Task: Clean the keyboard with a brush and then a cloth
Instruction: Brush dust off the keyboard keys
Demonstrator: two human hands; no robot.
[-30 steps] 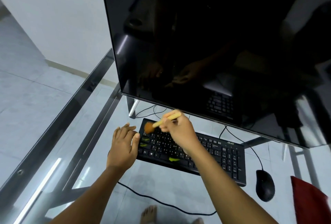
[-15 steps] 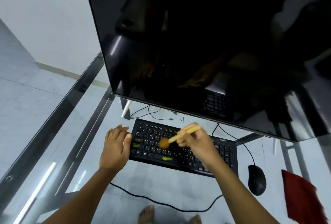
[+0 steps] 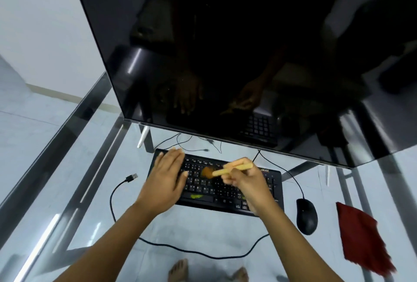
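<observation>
Keyboard (image 3: 216, 189): black, on glass counter (image 3: 198, 234). Left hand (image 3: 164, 182): flat, fingers straight, pressing its left end. Right hand (image 3: 247, 180): pinching brush (image 3: 232, 169), bristles on upper rows. Best practice: short light strokes along rows, keyboard held steady. Cloth (image 3: 361, 236): right of mouse (image 3: 306, 216).

Both bare forearms reach forward. The left hand (image 3: 167, 182) lies flat, palm down, fingers straight. The right hand (image 3: 246, 180) curls round the brush (image 3: 232, 168), seemingly pinched by thumb and forefinger.
</observation>
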